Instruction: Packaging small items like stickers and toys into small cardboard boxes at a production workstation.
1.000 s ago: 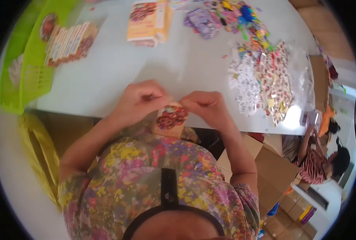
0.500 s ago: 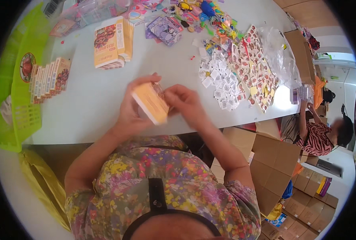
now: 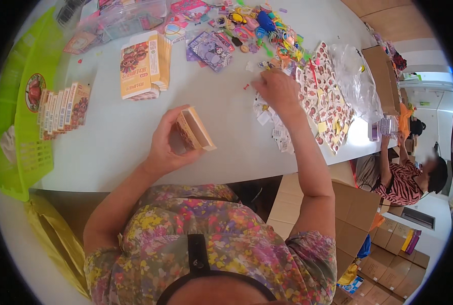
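Observation:
My left hand (image 3: 166, 145) is wrapped around a small orange-yellow carton (image 3: 196, 131), tilted, with its open end showing a hollow inside. To the right, my right hand (image 3: 278, 92) is over the upper edge of a heap of white barcode tags (image 3: 263, 118), close to the small toys. Its fingertips point down and are mostly hidden, so a grasp cannot be made out. Beside that hand lie printed sticker sheets (image 3: 328, 101) and a pile of small colourful toys (image 3: 274, 33).
Flat orange cartons (image 3: 140, 66) are stacked at the back left. Filled small boxes (image 3: 63, 112) stand in a row by a green basket (image 3: 25, 147). Purple cards (image 3: 211, 51), a clear plastic bin (image 3: 129, 20) and a plastic bag (image 3: 356, 76) are farther back. A co-worker (image 3: 404, 175) is at the right.
My right hand has left the carton and moved up and right to the tags and toys. My left hand has turned the carton so its open end shows.

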`<state>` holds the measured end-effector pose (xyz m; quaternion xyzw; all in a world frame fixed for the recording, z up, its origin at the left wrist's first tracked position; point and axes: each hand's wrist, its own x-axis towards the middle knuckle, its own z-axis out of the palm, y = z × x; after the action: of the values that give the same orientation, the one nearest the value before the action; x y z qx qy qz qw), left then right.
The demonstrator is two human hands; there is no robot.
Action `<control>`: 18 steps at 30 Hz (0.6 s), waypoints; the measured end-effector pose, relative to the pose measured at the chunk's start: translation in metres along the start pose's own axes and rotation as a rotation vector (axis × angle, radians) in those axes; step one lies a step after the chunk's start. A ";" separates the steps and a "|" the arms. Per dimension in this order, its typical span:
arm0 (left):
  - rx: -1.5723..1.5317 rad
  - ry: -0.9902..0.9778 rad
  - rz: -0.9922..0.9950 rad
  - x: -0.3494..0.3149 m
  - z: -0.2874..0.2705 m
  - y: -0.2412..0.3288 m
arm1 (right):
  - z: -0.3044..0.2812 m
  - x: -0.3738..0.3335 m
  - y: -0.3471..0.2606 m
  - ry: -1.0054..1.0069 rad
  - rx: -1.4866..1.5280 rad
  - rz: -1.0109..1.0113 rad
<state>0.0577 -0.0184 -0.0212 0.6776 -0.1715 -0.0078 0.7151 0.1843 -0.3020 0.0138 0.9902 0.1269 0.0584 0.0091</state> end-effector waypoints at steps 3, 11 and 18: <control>0.087 -0.011 0.030 -0.001 -0.004 -0.004 | -0.012 0.011 -0.004 0.040 0.225 -0.011; 0.228 -0.044 0.103 0.000 0.000 -0.004 | 0.002 0.069 -0.061 0.117 0.396 0.001; 0.012 0.159 0.056 0.002 0.011 -0.008 | 0.007 0.059 -0.040 0.108 0.850 0.141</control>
<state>0.0584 -0.0305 -0.0286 0.6751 -0.1330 0.0672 0.7225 0.2321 -0.2481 0.0122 0.9076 0.0720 0.0530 -0.4102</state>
